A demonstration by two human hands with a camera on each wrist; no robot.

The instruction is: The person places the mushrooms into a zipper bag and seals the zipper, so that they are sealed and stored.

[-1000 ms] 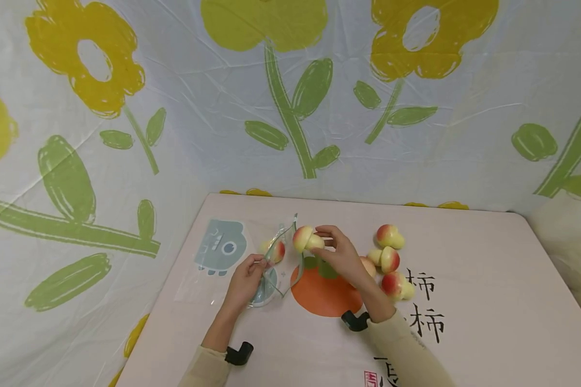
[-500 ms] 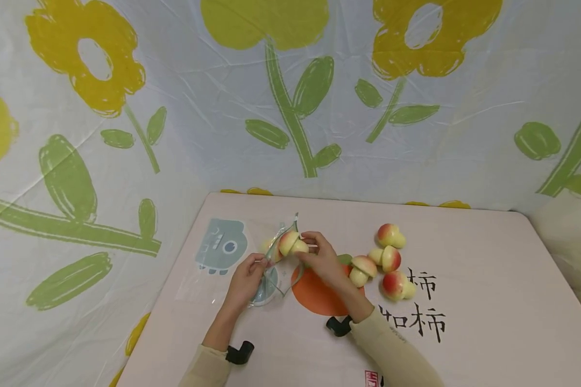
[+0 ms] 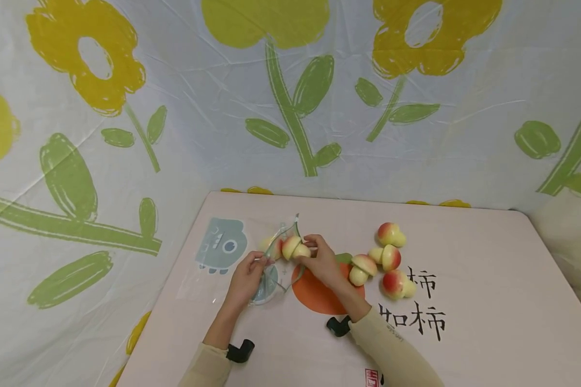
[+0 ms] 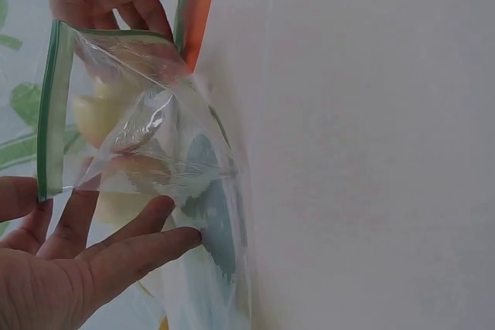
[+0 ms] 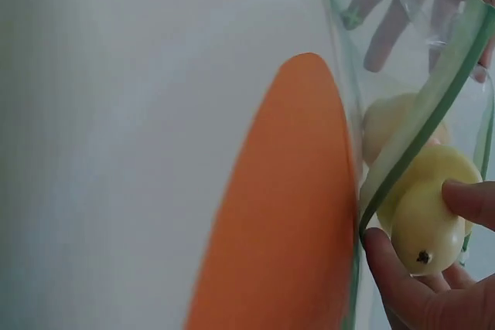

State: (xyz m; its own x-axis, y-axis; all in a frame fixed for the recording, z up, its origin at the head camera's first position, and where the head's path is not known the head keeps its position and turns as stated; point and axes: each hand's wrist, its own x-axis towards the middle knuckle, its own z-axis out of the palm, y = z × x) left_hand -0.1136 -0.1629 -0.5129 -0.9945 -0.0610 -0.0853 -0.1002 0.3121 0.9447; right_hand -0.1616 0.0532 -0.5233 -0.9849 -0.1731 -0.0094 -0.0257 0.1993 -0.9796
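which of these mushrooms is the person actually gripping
The mushroom pinched in the right hand, at the clear bag's mouth. The others are unheld: one shows inside the bag, and four lie loose on the table, right of that hand.

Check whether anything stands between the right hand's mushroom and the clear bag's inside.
Nothing visible blocks the mouth of the bag: the right hand holds the mushroom between the bag's green edges. Another mushroom lies deeper inside.
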